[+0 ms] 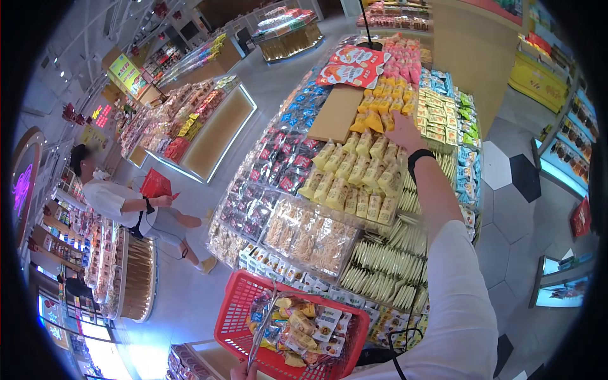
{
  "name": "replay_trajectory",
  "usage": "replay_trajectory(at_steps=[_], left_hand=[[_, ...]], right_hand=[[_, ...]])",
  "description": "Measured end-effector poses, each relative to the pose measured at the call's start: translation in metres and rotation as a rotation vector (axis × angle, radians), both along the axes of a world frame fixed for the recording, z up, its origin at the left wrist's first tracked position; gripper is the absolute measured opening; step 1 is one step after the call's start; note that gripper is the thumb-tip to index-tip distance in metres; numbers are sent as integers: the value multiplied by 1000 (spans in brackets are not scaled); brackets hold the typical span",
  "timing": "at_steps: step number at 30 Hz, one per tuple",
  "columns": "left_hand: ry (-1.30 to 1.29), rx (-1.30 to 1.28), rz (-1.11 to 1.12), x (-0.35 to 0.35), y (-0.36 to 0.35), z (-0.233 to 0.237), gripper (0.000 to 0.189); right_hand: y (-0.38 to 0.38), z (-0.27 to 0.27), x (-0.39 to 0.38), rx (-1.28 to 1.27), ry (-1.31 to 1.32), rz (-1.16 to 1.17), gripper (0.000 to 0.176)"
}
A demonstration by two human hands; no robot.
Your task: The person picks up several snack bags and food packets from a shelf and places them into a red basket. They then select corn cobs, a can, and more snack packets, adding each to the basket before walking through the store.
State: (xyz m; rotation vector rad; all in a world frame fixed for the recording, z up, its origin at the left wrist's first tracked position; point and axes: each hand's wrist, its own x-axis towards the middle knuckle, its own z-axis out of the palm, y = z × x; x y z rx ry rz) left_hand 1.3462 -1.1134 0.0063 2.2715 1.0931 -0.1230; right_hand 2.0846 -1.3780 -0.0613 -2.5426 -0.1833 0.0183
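Note:
My right hand stretches out over the display, fingers spread and right at the small orange-yellow snack packets. Just below it, toward me, stand rows of pale yellow wrapped snacks. A dark band circles my right wrist. At the bottom edge my left hand, partly cut off by the frame, is closed around the metal handle of a red shopping basket. Inside the basket lies a pile of assorted packaged snacks, with yellow, white and blue wrappers.
A cardboard-coloured board and red-and-white bags lie on the display. Green-white packets and clear packs fill its near side. To the left a person carries a red basket. Another lit display stands beyond.

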Motion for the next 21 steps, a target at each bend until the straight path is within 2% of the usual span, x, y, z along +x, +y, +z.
replay_trajectory(at_steps=[3,8,12,18,21], left_hand=[[11,3,-10,5,-3,8,32],[-19,25,-25,0,-2,1,32],[-16,15,13,1,-5,2,32],[-62,-16,6,3,-7,7,30],[-80,-24,-1,4,-6,7,30]], right_hand=[[7,-11,2,-110,-111,28,76],[13,-26,12,-103,-175,34,73],[18,-12,1,-153,-141,-35,71],[17,0,-8,-68,-145,-57,71],[13,-3,-8,85,-200,-93,69]])
